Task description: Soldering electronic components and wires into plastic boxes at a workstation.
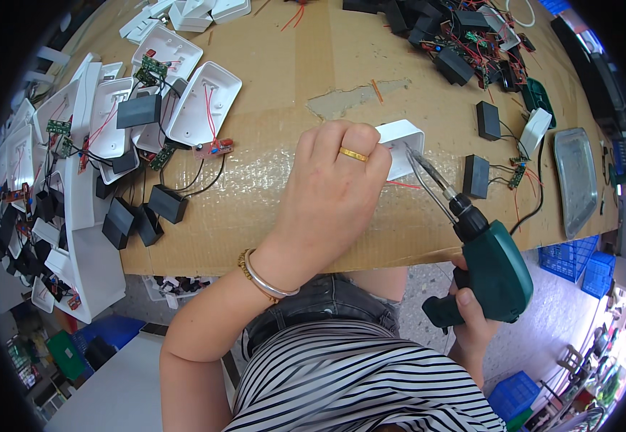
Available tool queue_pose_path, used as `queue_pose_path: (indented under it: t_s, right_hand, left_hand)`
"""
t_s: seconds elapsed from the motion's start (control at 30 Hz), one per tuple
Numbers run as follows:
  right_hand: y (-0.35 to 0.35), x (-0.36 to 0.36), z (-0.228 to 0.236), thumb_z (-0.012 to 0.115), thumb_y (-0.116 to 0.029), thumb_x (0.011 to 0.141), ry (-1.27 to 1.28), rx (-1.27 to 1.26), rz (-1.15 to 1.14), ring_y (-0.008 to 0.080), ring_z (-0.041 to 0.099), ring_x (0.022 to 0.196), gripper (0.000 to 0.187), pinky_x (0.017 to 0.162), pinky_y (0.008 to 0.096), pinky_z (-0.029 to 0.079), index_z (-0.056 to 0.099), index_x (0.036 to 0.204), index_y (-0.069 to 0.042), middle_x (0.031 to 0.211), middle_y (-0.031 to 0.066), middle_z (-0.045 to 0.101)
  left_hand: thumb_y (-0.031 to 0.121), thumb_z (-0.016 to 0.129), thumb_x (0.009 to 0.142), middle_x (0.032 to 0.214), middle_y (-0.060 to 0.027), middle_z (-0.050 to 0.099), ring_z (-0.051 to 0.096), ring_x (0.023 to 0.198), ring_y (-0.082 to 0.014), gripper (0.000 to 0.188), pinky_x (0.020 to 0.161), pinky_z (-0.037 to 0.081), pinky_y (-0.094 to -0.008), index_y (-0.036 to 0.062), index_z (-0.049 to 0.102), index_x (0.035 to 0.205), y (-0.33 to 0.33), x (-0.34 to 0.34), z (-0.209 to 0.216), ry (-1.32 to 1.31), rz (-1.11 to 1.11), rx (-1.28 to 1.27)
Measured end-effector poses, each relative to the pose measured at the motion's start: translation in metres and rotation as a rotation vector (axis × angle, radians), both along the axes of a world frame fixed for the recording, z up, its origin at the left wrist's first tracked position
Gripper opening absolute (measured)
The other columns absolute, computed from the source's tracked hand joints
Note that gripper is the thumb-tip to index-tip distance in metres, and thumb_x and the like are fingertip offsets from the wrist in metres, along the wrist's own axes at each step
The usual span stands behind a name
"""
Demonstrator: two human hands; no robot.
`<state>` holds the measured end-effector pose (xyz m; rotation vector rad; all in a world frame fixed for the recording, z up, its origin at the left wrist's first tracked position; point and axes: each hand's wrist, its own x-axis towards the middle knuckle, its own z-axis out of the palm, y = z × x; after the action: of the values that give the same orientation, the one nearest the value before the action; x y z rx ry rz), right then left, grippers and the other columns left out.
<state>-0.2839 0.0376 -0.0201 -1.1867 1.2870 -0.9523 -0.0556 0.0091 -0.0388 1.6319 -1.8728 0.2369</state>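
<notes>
A dark green soldering gun (pixel 496 270) with a trigger grip is in my right hand (pixel 473 317), fingers wrapped round the handle. Its metal tip reaches into a small white plastic case (pixel 406 137) with an open top. My left hand (pixel 345 180) is closed at the left side of that case and covers part of it; the fingertips are hidden beneath the hand. A red wire (pixel 403 184) shows at the case's near edge. What exactly the tip touches inside cannot be made out.
On the left lie white casings (pixel 205 101) with red wires, green circuit boards and black boxes (pixel 168 204). A pile of black boxes and wires (pixel 464 43) fills the far right. Two wired black boxes (pixel 476 176) and a grey metal tray (pixel 575 183) lie right of the gun. Cardboard (pixel 270 72) covers the table.
</notes>
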Motion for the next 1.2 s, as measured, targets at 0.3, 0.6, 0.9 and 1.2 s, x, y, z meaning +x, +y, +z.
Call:
queue_pose_path:
  t_s: [0.3,0.6,0.9,1.2]
  right_hand:
    - [0.003,-0.001,0.0,0.072,-0.024,0.066,-0.005,-0.005,-0.024,0.0129,0.055,0.067,0.06,0.059,0.0233,0.044,0.049,0.113,0.005,0.094,0.0142,0.061]
    - [-0.002,0.002,-0.011,0.07,-0.021,0.068,0.019,-0.003,0.013,0.0131,0.055,0.071,0.052,0.064,0.0247,0.044,0.052,0.111,0.002,0.095,0.0116,0.061]
    - [-0.003,-0.005,-0.008,0.067,-0.008,0.076,-0.052,0.049,0.109,0.0201,0.057,0.097,0.051,0.086,0.0306,0.044,0.046,0.121,0.002,0.105,0.0134,0.059]
    - [-0.005,0.002,-0.002,0.068,-0.01,0.076,-0.046,0.015,0.081,0.0132,0.057,0.085,0.035,0.076,0.0262,0.045,0.055,0.107,-0.001,0.094,0.0059,0.061]
  left_hand:
    - [0.006,0.057,0.072,0.095,-0.0101,0.05,0.049,0.085,-0.0277,0.011,0.073,0.041,-0.037,0.0028,0.053,0.081,0.0,0.0,0.0,0.006,-0.005,0.013]
    - [0.007,0.056,0.069,0.092,-0.0092,0.049,0.048,0.087,-0.0263,0.013,0.074,0.04,-0.0365,0.002,0.052,0.08,0.0,0.0,-0.002,-0.009,0.008,0.0]
    - [0.006,0.058,0.072,0.094,-0.0101,0.051,0.049,0.086,-0.0273,0.012,0.072,0.041,-0.0365,0.0019,0.052,0.08,0.0,0.001,0.0,0.007,-0.001,0.02]
    - [0.007,0.056,0.069,0.092,-0.0094,0.049,0.048,0.087,-0.0258,0.012,0.073,0.04,-0.0359,0.0025,0.052,0.079,0.0,-0.001,0.0,-0.023,0.014,0.011]
